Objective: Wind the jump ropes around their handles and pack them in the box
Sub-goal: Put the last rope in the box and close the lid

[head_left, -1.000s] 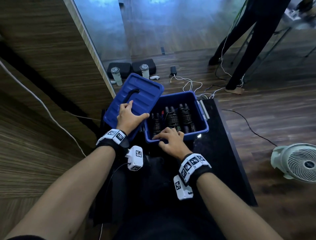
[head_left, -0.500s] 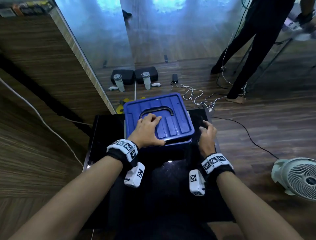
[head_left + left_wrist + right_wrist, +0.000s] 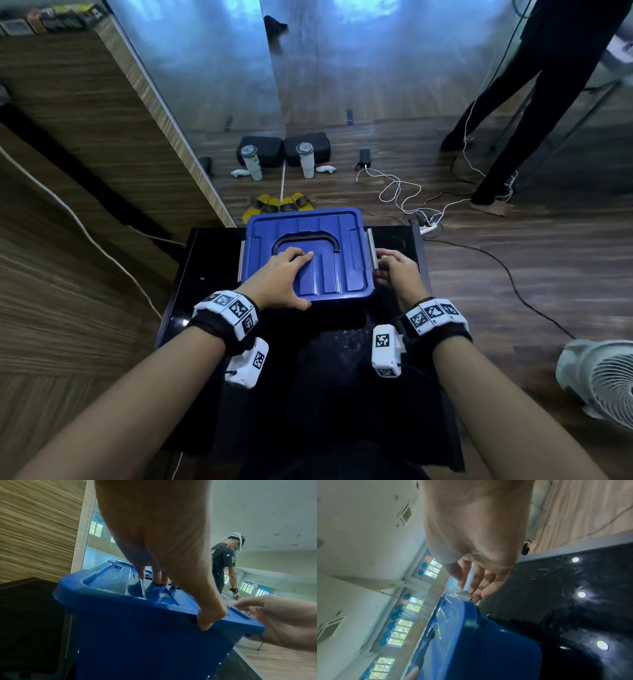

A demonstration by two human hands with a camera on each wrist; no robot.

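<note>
On the black table (image 3: 205, 274), my left hand (image 3: 279, 279) lies flat-fingered on the blue box's lid (image 3: 329, 274) to steady it while my right hand (image 3: 397, 270), fingers loosely curled, touches the side latch (image 3: 370, 250).

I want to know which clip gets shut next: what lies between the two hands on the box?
In the head view, the ribbed blue lid spans from the left hand, pressing on top, to the right hand, whose fingers touch the grey right latch.

Blue box (image 3: 346, 301) with lid (image 3: 329, 270) on, at far edge of black table (image 3: 394, 394), left hand (image 3: 277, 282) flat on lid, right hand (image 3: 397, 270) at right-side latch (image 3: 370, 248), white fan (image 3: 603, 380) on floor right
</note>
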